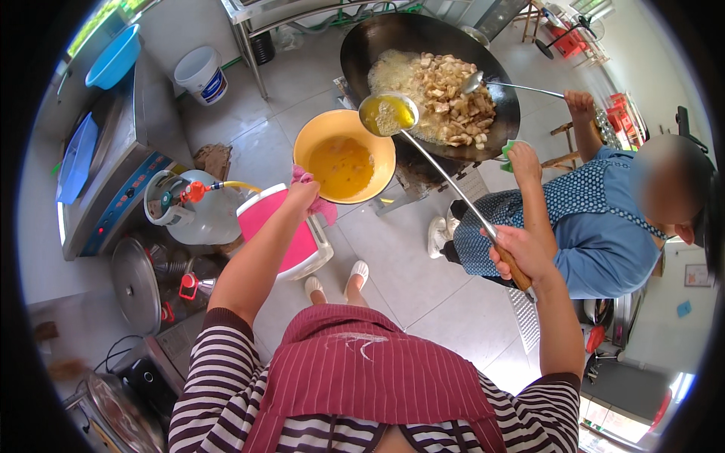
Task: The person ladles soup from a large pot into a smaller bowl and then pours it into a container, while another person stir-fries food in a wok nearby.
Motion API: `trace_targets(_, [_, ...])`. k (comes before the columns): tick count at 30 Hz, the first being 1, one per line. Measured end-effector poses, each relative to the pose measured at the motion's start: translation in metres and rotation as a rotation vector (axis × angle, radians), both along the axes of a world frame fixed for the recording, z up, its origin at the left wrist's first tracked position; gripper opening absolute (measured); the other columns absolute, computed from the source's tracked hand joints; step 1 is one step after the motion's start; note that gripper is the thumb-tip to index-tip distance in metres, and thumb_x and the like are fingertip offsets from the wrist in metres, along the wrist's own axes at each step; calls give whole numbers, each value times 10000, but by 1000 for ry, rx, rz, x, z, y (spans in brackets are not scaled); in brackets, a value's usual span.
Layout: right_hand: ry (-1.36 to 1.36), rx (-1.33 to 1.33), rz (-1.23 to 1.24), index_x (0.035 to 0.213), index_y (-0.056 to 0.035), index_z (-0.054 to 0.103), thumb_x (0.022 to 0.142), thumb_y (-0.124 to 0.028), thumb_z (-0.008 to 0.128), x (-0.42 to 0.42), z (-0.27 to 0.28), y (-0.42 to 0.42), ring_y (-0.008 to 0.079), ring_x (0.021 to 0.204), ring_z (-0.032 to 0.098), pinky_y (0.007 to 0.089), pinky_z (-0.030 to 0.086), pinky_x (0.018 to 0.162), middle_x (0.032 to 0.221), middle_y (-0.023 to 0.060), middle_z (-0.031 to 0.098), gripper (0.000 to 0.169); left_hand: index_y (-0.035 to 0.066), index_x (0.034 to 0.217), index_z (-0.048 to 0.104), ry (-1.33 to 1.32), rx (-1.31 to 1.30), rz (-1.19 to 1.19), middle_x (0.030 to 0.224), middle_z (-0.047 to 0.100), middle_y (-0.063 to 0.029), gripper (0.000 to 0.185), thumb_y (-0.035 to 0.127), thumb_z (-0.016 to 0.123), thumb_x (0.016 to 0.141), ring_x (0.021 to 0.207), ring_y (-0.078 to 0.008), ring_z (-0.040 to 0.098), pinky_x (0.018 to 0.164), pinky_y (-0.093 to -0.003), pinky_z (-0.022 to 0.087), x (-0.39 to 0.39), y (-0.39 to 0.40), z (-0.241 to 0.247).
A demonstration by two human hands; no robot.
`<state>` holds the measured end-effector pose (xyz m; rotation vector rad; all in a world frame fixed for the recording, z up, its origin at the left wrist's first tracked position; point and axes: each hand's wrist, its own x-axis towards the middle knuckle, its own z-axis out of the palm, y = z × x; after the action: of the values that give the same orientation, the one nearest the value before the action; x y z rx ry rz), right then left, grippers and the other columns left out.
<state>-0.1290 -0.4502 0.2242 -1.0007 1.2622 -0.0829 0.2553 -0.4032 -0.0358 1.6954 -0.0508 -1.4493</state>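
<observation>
My right hand [524, 249] grips the wooden handle of a long metal ladle [388, 115]. Its bowl, full of yellow oil with foam, is over the gap between the wok and the pot. With a pink cloth [324, 209], my left hand [303, 195] holds the near-left rim of a yellow-lined pot [306, 133], which has yellow oil in it. A large dark wok [504, 113] contains pieces of meat [453, 102] in bubbling oil. A co-worker in a blue patterned apron holds a second metal ladle [473, 82] in the meat and a green cloth [507, 156] at the wok's near edge.
The co-worker [600, 226] stands close on the right. To the left are a gas cylinder [201, 209] with a yellow hose, a pink-topped container [277, 226], a white bucket [201, 73] and a steel cooker [141, 130]. A metal table [244, 45] stands beyond.
</observation>
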Motion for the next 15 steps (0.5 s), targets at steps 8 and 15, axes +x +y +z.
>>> trace_targets(8, [-14, 25, 95, 1109, 0, 507, 930, -136, 425, 5, -13, 38, 80, 466, 483, 201, 402, 401, 664, 40, 531, 239, 92, 885, 483, -41, 6, 7, 737, 475, -3, 110, 88, 509, 778, 639, -138, 495, 578, -368, 469, 1, 7, 15])
trace_targets(15, [49, -88, 230, 981, -20, 522, 928, -126, 422, 9, -38, 55, 65, 476, 478, 200, 418, 429, 659, 20, 523, 155, 111, 892, 475, -42, 7, -22, 737, 471, 3, 112, 101, 510, 786, 642, -131, 494, 569, -343, 455, 9, 16, 25])
